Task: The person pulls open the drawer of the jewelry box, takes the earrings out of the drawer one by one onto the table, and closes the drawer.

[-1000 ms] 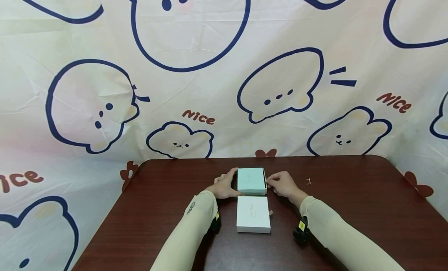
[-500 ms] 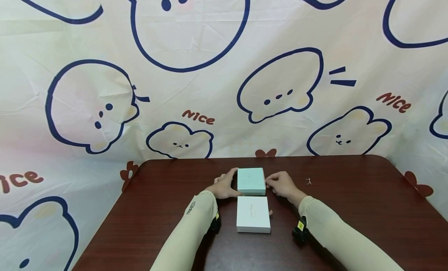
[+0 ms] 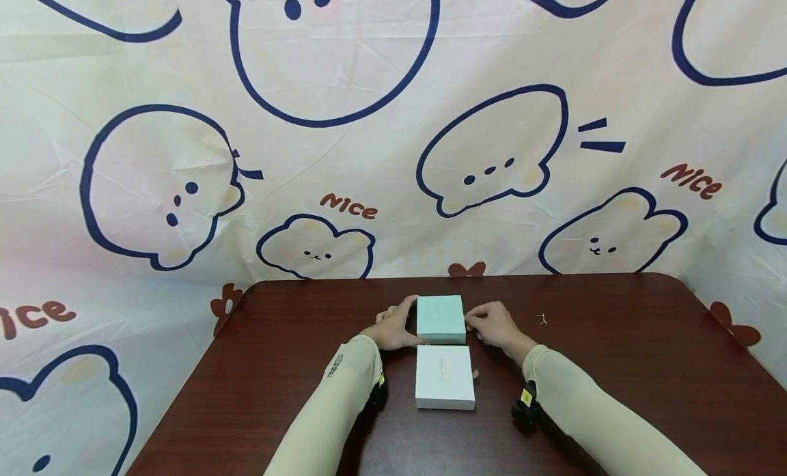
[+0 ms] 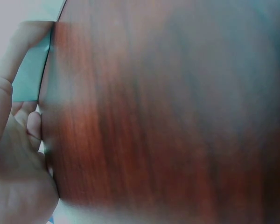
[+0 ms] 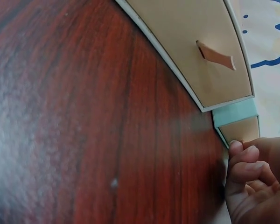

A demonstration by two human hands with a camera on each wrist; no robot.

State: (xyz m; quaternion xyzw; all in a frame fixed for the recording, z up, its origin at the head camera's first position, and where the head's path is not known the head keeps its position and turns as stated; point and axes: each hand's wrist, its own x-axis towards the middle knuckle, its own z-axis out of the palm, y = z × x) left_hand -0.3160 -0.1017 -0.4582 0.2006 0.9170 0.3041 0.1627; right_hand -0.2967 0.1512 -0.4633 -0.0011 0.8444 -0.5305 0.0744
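Note:
A mint-green drawer box point(image 3: 440, 317) lies flat on the table, its end panel point(image 5: 238, 129) tan and flush with the sleeve in the right wrist view. My left hand point(image 3: 393, 328) holds its left side, thumb at the near corner and fingers at the far corner. Against the tan end, my right hand point(image 3: 496, 324) pinches the small brown pull tab between thumb and forefinger; the fingertips mostly hide this tab. Just in front of the mint box sits a white drawer box point(image 3: 445, 378), with a brown pull tab point(image 5: 215, 56) sticking out of its right end.
Both boxes lie on a dark reddish wooden table point(image 3: 295, 312). To the right of my right hand is a tiny pale twig-like piece point(image 3: 542, 319). A white cloth with cartoon drawings point(image 3: 393, 155) hangs behind the table.
The mint box's drawer, which stuck out slightly on the right, has slid left into its sleeve. My right hand has moved slightly left with it; my left hand has stayed in place.

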